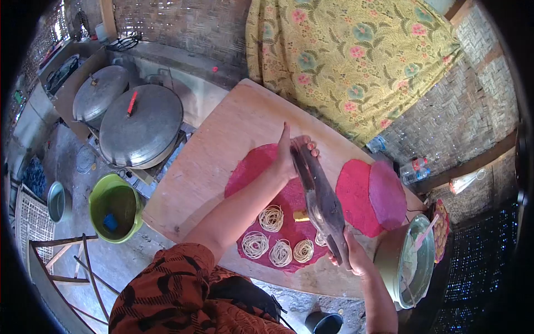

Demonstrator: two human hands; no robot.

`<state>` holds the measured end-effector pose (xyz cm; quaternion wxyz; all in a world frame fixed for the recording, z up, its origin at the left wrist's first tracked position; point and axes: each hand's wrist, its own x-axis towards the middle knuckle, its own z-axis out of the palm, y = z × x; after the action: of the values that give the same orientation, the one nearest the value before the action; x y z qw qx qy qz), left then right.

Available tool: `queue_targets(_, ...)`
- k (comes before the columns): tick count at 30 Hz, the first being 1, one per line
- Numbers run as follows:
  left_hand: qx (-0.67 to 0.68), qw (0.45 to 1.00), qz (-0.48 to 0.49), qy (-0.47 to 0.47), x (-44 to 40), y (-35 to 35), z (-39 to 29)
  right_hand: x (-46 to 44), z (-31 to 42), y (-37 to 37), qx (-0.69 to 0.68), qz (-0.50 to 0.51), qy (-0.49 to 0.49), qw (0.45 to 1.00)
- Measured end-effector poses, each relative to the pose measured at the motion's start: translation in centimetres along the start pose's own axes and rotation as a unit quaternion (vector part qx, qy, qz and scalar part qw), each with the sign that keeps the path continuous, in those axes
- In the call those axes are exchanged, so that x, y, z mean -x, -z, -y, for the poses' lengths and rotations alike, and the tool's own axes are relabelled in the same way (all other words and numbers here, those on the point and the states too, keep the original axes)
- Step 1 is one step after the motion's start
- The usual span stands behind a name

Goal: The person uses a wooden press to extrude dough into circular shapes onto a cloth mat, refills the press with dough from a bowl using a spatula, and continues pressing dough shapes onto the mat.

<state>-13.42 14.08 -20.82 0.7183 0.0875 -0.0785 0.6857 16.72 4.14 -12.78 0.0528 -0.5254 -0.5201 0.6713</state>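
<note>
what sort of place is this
Probably a home kitchen or small food workshop: two large, round, lidded grey metal pots stand within woven bamboo-like walls, and pale coiled noodle-like strands lie on a dark pink sheet.

Surface (200, 128): pale wood, bare at far L. In front of me, lg. magenta sheet (250, 167), flat on the wood, partly hidden. On it nr. my edge: approx. 5 pale coils (271, 218), 1 mostly covered, + sm. yellow item (301, 215), ID unclear. To my R: red sheet (356, 195) w/ pink-purple sheet (387, 195) overlapping its R side. Pail (396, 267) at nr. R corner; can't tell if on surface or beside.
</note>
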Motion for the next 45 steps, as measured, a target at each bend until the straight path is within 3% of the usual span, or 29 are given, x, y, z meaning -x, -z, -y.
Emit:
queue_targets(3, 0.008, 0.996, -0.089, -0.013, 0.4, 2.7, 2.9, 1.0, 0.3, 1.2, 0.038, -0.016, -0.085, 0.995)
queue_targets(5, 0.029, 0.988, -0.147, -0.019, 0.1, 3.3, 3.4, 0.3, 0.2, 1.6, 0.076, -0.039, -0.078, 0.993)
queue_targets(9, -0.013, 0.995, -0.094, -0.041, -0.3, 1.6, 2.0, 0.2, 0.3, 0.6, 0.111, -0.058, -0.059, 0.99)
queue_targets(15, 0.009, 0.989, -0.145, -0.036, 0.9, 0.6, 3.9, 3.2, 1.3, 1.1, 0.099, -0.072, -0.096, 0.988)
queue_targets(17, 0.015, 0.99, -0.134, -0.035, 0.2, 0.6, 4.0, 2.8, 1.3, 1.7, 0.156, -0.14, -0.076, 0.975)
queue_targets(20, 0.018, 0.994, -0.105, -0.038, -0.5, -0.5, 2.8, 1.8, 1.4, 0.6, 0.145, -0.128, -0.011, 0.981)
queue_targets(23, -0.047, 0.99, -0.125, -0.049, 0.5, -1.5, 1.5, 1.7, 1.2, -0.6, 0.101, -0.083, -0.016, 0.991)
queue_targets(28, -0.001, 0.981, -0.192, -0.035, 1.7, 1.7, 3.9, 1.8, -0.9, 0.4, 0.09, -0.097, -0.073, 0.989)
queue_targets(30, -0.001, 0.984, -0.176, -0.024, 0.7, 4.5, 4.4, 0.8, -2.1, 0.8, 0.093, -0.113, -0.087, 0.985)
queue_targets(36, -0.027, 0.997, -0.065, 0.024, -3.2, 2.6, 3.6, -2.4, -4.1, 2.3, 0.112, -0.152, 0.048, 0.981)
queue_targets(38, -0.033, 0.998, -0.053, 0.029, -4.5, 1.2, 3.9, -2.3, -2.7, 4.3, 0.101, -0.1, 0.034, 0.989)
queue_targets(40, -0.03, 0.992, -0.12, 0.005, -5.4, 0.5, 4.6, -1.7, -0.4, 5.0, 0.053, -0.068, -0.023, 0.996)
queue_targets(41, -0.03, 0.993, -0.118, 0.007, -5.7, 1.6, 5.1, -2.0, -0.2, 5.3, 0.077, -0.116, -0.042, 0.989)
queue_targets(43, -0.01, 0.984, -0.178, -0.026, -6.3, 3.4, 5.9, -2.4, 0.7, 6.3, 0.102, -0.116, -0.057, 0.986)
queue_targets(45, -0.007, 0.985, -0.17, -0.031, -7.0, 4.2, 5.7, -3.2, 1.0, 7.0, 0.128, -0.114, -0.074, 0.982)
